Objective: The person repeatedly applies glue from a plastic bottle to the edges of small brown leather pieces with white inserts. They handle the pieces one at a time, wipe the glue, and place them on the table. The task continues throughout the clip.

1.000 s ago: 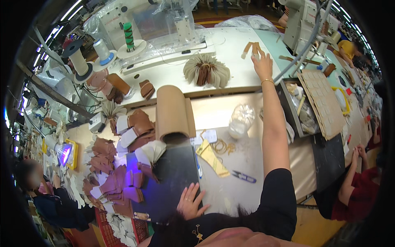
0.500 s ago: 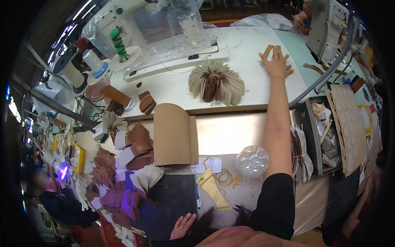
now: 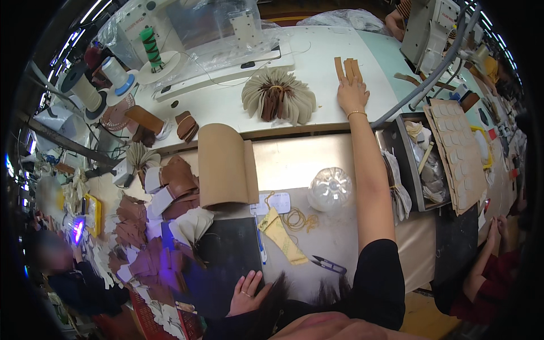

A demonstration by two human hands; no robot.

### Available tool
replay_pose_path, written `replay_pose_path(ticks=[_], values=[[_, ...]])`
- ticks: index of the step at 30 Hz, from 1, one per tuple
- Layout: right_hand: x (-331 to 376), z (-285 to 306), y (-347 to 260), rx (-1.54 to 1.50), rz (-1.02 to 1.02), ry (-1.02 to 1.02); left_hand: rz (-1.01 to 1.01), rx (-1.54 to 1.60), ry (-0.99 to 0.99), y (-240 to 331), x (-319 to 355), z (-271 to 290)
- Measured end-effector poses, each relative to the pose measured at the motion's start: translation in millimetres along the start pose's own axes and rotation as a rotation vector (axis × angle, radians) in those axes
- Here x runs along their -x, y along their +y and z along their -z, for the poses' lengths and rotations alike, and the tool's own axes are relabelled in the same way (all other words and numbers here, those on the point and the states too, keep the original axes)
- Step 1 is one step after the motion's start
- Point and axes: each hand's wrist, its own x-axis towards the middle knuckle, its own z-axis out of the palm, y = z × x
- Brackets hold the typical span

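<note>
My right hand (image 3: 352, 97) is stretched far forward on the white tabletop. Its fingers are drawn together over the near ends of several tan strips (image 3: 349, 69), whose far ends stick out past the fingertips. The thumb side is partly hidden. My left hand (image 3: 247, 291) lies open on the edge of a black mat (image 3: 229, 255), holding nothing. Closest to it are a blue-and-white pen (image 3: 261, 243) and black thread snips (image 3: 329, 264). A yellow patterned strip (image 3: 281, 237) lies beyond, with a coil of tan cord (image 3: 297, 219) alongside.
A bundle of pale and brown pieces (image 3: 279, 97) sits left of my right hand. A curved brown board (image 3: 224, 167) and heaped brown pieces (image 3: 180, 184) stand left. A clear round container (image 3: 330, 190) is near my right arm. An open drawer (image 3: 412, 192) and flexible conduit (image 3: 422, 85) are right.
My right hand has gone from spread fingers to fingers together on the tan strips, and the strips have shifted slightly toward me. More of my left hand shows. The whole view has shifted.
</note>
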Motion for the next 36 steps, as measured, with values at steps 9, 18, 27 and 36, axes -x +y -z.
replay_pose_path(ticks=[9,18,27,36], values=[[25,67,6,-0.312,-0.01,0.081,-0.012,0.14,0.082,4,-5,12],[-86,-15,42,-0.31,0.179,0.111,-0.002,0.196,-0.015,-2,1,10],[-88,-18,21,-0.224,0.14,-0.023,0.043,0.085,-0.127,-4,4,2],[-93,-18,17,-0.529,0.189,0.015,-0.017,0.031,-0.031,-4,7,1]])
